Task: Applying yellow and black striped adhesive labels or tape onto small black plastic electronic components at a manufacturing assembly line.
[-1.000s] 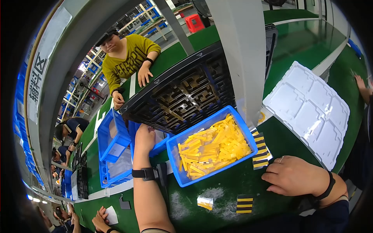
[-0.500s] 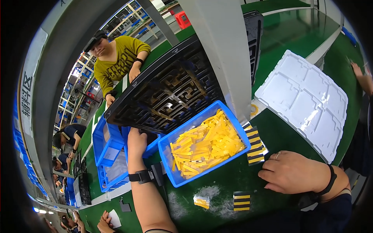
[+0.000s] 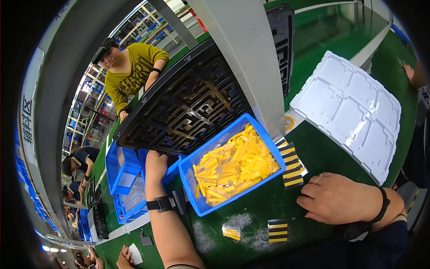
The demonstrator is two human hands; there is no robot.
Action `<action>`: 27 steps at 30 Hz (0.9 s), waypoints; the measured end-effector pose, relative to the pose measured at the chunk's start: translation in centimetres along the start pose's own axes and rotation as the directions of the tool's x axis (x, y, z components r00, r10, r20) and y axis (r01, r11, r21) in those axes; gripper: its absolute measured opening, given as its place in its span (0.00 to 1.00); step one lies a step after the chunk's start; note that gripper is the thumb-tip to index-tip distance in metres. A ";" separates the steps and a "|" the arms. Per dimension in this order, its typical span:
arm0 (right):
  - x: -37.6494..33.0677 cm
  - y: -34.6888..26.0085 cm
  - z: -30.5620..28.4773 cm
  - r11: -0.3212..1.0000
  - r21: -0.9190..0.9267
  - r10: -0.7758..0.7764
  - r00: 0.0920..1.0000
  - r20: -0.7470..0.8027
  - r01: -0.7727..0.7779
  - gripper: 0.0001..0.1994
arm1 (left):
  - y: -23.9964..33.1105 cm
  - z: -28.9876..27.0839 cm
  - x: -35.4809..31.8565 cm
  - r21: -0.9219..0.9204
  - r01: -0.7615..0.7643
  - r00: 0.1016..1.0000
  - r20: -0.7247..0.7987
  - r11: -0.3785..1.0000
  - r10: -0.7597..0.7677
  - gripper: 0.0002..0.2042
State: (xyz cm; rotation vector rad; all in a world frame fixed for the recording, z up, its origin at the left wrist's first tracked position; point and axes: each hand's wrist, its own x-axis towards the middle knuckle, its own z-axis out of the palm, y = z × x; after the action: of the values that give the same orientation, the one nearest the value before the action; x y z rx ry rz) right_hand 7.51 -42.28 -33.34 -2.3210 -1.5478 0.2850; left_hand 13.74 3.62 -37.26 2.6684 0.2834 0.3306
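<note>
The right hand [image 3: 331,197] curls loosely, its grip unclear. The left hand [image 3: 156,168] has fingers hidden below a black lattice-patterned tray [image 3: 188,107], state untellable. Between them, by the green desk [image 3: 309,150]'s pale far edge, a blue rectangular bin [image 3: 233,197] holds yellow strips [image 3: 242,161].

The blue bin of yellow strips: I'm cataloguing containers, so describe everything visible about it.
The rectangular blue bin looks like plastic, open-topped, with walls around a loose pile of yellow strips. It sits slantwise between the left hand and right hand, neither visibly touching it; whether it touches the black tray behind is unclear.
</note>
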 end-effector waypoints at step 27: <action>-0.1 -0.1 -0.1 1.000 0.008 0.018 1.000 0.005 -0.018 0.10 | 1.8 0.3 -0.8 -0.023 0.143 0.968 -0.207 0.990 -0.144 0.14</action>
State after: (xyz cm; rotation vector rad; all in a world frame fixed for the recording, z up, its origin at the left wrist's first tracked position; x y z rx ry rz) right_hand 7.45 -42.32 -33.25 -2.3309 -1.5265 0.3012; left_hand 13.32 1.71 -36.86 2.5894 0.5356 0.5649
